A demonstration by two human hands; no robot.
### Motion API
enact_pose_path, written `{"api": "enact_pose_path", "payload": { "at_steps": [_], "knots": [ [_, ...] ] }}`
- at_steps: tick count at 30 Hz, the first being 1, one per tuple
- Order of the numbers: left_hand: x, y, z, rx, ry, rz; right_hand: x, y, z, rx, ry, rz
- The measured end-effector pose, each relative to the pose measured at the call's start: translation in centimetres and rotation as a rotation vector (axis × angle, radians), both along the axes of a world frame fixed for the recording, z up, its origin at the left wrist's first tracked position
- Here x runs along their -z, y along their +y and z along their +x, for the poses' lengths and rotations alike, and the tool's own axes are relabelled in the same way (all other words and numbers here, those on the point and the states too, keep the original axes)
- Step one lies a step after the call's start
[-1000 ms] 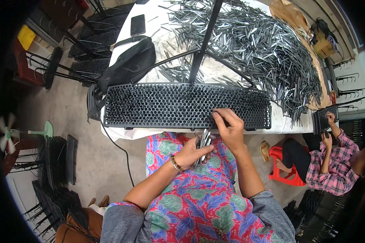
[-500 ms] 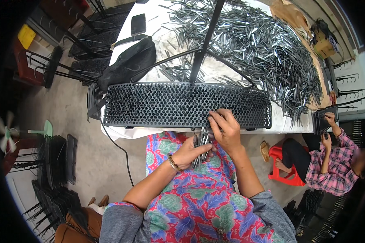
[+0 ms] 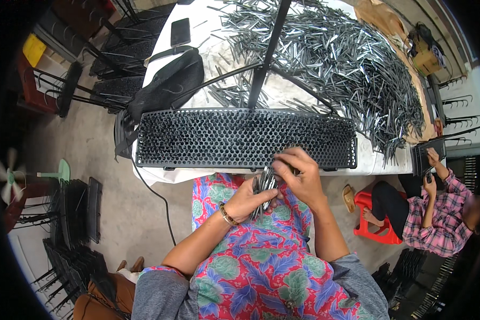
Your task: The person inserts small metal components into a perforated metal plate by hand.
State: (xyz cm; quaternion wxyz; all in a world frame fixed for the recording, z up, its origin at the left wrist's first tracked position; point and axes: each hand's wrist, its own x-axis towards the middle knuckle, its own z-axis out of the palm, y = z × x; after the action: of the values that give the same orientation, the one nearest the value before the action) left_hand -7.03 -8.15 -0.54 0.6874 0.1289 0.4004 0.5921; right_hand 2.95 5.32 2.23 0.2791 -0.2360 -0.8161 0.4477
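A bundle of thin dark metallic strips (image 3: 265, 193) is gripped in my left hand (image 3: 245, 202), which is closed round it over my lap. Just to the right, my right hand (image 3: 303, 178) is at the tops of those strips and the front edge of the black perforated panel (image 3: 234, 138). Its thumb and fingers are drawn together; whatever they may pinch is too small to make out. The long panel has rows of round holes and rests at the table's front edge. A black post (image 3: 269, 58) with slanting braces rises behind it.
A large heap of similar strips (image 3: 352, 69) covers much of the white-covered table (image 3: 165, 69). A black mesh bag (image 3: 170, 80) and a phone (image 3: 181, 32) lie at the left. A co-worker (image 3: 437, 213) sits on a red stool (image 3: 365, 229) at the right.
My right hand has drawn back from the panel's holes toward me, its fingers now over the tops of the strips. My left hand keeps its hold on the bundle.
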Motion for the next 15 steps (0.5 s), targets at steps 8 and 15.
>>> {"api": "enact_pose_path", "payload": {
  "at_steps": [8, 15],
  "knots": [
    [0.1, 0.6, 0.4, 0.054, 0.058, 0.016, -0.4, 1.1, 1.0, 0.091, 0.029, -0.319],
    [0.3, 0.8, 0.6, 0.059, 0.035, -0.014, 0.4, 1.5, -0.3, 0.151, 0.076, 0.177]
  ]
}}
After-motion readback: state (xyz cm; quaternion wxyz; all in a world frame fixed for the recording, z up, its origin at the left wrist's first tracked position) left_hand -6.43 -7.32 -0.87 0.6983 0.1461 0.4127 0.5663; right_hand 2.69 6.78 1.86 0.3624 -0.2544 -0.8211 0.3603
